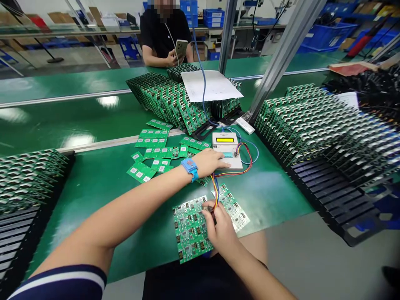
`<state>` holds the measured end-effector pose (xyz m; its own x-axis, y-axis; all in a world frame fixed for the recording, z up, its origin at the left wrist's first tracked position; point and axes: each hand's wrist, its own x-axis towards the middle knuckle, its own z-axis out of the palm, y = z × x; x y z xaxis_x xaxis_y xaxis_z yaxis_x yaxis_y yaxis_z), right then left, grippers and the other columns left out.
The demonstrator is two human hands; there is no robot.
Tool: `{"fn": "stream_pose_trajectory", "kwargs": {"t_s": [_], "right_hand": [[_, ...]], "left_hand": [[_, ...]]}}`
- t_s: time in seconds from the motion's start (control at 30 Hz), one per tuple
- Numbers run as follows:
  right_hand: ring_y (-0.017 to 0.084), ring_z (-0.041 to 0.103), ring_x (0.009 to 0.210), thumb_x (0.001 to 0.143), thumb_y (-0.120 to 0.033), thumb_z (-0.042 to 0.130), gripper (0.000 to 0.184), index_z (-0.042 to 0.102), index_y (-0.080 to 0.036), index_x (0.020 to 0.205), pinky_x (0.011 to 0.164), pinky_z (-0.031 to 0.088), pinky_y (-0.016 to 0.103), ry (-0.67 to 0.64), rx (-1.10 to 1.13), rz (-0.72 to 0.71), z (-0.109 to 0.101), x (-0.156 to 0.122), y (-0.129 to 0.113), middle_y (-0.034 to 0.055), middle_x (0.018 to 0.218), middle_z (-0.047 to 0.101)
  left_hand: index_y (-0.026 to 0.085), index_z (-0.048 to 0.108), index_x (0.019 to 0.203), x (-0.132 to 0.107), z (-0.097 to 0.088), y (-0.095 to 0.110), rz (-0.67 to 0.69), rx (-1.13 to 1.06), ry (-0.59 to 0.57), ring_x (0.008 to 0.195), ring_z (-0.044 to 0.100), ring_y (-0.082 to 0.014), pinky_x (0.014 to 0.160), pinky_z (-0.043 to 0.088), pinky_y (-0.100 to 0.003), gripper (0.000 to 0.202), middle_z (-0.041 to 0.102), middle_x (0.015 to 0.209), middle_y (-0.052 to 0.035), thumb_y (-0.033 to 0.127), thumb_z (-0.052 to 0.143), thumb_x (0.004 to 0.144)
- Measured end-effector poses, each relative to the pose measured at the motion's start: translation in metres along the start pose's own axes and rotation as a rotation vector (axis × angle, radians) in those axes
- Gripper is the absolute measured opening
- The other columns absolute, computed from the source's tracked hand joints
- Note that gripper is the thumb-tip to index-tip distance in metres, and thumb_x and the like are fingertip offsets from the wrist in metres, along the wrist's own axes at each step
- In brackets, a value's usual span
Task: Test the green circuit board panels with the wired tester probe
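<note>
My left hand (pixel 211 161), with a blue wrist strap (pixel 190 168), reaches across to a white tester box (pixel 227 149) with a yellow display; its fingers rest curled on the box's front. My right hand (pixel 220 228) is closed in a pinch on a small probe plug at the end of coloured wires (pixel 215 188), pressing it on a green circuit board panel (pixel 190 229) at the table's near edge. A second panel (pixel 233 207) lies just right of it.
Loose green boards (pixel 153 151) lie scattered behind my left arm. Racks of upright boards stand at left (pixel 28 177), centre back (pixel 175 100) and right (pixel 318 125). A person in black across the bench (pixel 164 35) holds a phone. A metal post (pixel 281 54) rises beside the tester.
</note>
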<state>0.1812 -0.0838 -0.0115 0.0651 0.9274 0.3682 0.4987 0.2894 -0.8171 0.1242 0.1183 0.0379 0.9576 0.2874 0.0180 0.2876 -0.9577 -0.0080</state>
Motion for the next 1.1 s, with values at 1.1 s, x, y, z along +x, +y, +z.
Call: {"fn": "stream_pose_trajectory", "kwargs": {"t_s": [1.1], "right_hand": [[0.021, 0.06, 0.085, 0.09, -0.028, 0.048, 0.014, 0.057, -0.02, 0.097, 0.073, 0.049, 0.034, -0.037, -0.078, 0.142, -0.002, 0.0, 0.001, 0.0074, 0.094, 0.064]], "left_hand": [[0.017, 0.054, 0.121, -0.175, 0.026, 0.069, -0.246, -0.571, 0.145, 0.099, 0.052, -0.0215, 0.087, 0.044, -0.036, 0.045, 0.056, 0.109, -0.0098, 0.042, 0.058, 0.084]]}}
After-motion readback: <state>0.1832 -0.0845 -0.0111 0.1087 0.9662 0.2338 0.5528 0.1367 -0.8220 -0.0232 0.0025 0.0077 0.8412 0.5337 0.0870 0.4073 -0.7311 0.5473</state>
